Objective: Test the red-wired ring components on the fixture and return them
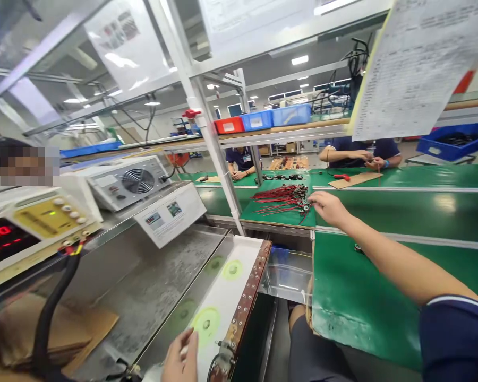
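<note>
My right hand [330,209] reaches out to a pile of red wire leads [279,197] with round dark ends, lying on a green mat. Its fingers are pinched at the round ends along the pile's right side, apparently on one lead. At the bottom, my left hand [180,358] is curled over a white strip [245,246] marked with yellow-green rings [212,324]. Thumb and forefinger come nearly together there; a small pale thing seems to be between them, too small to name. A brown riveted bar [249,292] borders the strip.
On the left stand a power supply [43,223] with a red display and a grey box with a fan [129,180]. A white post [213,138] rises mid-view. Plastic bins [257,121] line the shelf. Co-workers sit across the green benches; one person is at far left.
</note>
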{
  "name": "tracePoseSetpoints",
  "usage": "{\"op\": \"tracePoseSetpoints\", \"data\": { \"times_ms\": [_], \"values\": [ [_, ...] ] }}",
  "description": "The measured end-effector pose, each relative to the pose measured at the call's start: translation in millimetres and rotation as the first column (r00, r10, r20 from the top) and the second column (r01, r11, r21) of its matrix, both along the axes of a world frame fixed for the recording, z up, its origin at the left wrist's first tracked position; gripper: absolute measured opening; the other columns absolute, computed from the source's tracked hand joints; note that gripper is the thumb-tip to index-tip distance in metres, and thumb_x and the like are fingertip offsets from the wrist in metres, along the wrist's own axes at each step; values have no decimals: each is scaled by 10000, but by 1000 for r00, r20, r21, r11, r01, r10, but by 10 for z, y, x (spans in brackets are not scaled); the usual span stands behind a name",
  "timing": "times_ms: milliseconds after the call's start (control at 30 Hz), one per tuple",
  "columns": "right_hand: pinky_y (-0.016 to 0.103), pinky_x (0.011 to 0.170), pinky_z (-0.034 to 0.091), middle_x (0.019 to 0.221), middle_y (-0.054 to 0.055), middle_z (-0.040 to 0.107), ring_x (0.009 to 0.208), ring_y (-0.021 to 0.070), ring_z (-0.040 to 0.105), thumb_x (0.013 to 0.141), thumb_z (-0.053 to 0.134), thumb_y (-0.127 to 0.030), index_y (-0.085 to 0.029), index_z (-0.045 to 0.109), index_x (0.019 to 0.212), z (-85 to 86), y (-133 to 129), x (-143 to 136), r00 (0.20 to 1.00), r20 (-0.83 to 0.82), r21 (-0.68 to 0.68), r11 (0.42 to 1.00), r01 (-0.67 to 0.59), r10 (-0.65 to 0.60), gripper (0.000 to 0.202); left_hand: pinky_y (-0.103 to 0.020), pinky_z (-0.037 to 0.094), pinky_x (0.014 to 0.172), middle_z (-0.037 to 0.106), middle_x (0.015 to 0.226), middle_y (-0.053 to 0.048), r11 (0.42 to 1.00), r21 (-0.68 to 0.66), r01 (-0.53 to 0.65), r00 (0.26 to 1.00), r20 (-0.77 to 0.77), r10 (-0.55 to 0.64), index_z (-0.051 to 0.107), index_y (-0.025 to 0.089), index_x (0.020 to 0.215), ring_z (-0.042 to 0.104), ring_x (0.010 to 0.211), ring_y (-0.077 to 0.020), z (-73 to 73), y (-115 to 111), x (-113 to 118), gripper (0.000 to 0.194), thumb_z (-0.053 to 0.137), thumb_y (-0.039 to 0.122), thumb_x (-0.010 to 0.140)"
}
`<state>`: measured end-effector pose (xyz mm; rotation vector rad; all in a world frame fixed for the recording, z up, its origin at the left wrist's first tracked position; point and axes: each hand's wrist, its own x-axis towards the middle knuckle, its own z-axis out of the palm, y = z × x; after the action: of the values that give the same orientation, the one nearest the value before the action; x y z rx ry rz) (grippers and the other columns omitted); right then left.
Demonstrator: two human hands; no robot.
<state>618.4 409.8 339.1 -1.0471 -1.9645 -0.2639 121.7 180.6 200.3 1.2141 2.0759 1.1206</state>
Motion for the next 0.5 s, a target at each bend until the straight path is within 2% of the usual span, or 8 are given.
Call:
{"op": "tracePoseSetpoints", "data": {
  "times_ms": [100,200,233,300,367,433,467,500],
  "values": [
    [296,828,553,1070,78,714,973,179,672,874,546,-134,-208,719,1026,169,-407,-696,948,-54,-76,945,-317,314,242,-568,409,1084,503,1464,-159,937,301,178,966,-234,-108,462,218,1417,476,1331,-369,379,-36,414,709,540,624,840],
    [258,782,534,1065,65,720,936,153,669,870,562,-136,-205,709,1050,175,-712,-1415,826,-164,-227,794,-564,540,243,-577,312,1159,400,1551,-160,855,386,345,884,-441,-158,288,240,1535,361,1424,-358,574,-77,677,876,685,522,806],
    [257,780,527,1060,66,720,915,148,665,864,568,-139,-197,711,1047,125,-765,-1651,784,-210,-272,735,-621,584,239,-584,318,1150,442,1515,-171,853,391,347,876,-460,-145,312,228,1526,383,1406,-362,570,-85,688,860,694,500,805],
    [251,744,512,986,62,721,827,135,646,846,592,-155,-171,718,1020,-53,-805,-2118,716,-317,-363,618,-697,621,215,-603,375,1088,592,1318,-188,895,372,245,910,-406,-80,448,185,1450,507,1269,-367,472,-112,606,732,663,481,816],
    [234,676,491,847,40,706,721,119,612,830,615,-174,-142,718,1024,-309,-792,-2574,664,-430,-472,475,-743,611,222,-585,460,983,655,1108,-174,939,312,142,958,-283,-50,612,159,1287,592,1095,-357,323,-183,454,604,643,505,792],
    [215,620,465,745,13,676,655,108,587,829,615,-169,-126,709,1071,-580,-766,-2998,641,-500,-566,341,-751,582,263,-495,530,857,669,1018,-154,963,234,132,989,-103,-110,701,163,1116,628,981,-322,212,-304,319,508,632,533,775],
    [212,616,460,733,9,674,651,109,589,835,608,-158,-125,706,1090,-703,-753,-3188,650,-498,-600,314,-736,574,275,-439,543,796,681,970,-142,969,191,159,987,-5,-161,722,164,1031,642,919,-295,188,-377,272,466,627,544,779],
    [215,635,465,755,15,685,674,114,603,840,601,-144,-128,707,1097,-813,-741,-3359,672,-461,-627,324,-709,579,278,-386,541,727,691,907,-126,971,151,186,975,94,-201,725,161,961,648,837,-263,185,-455,237,445,623,557,786]
  ]
}}
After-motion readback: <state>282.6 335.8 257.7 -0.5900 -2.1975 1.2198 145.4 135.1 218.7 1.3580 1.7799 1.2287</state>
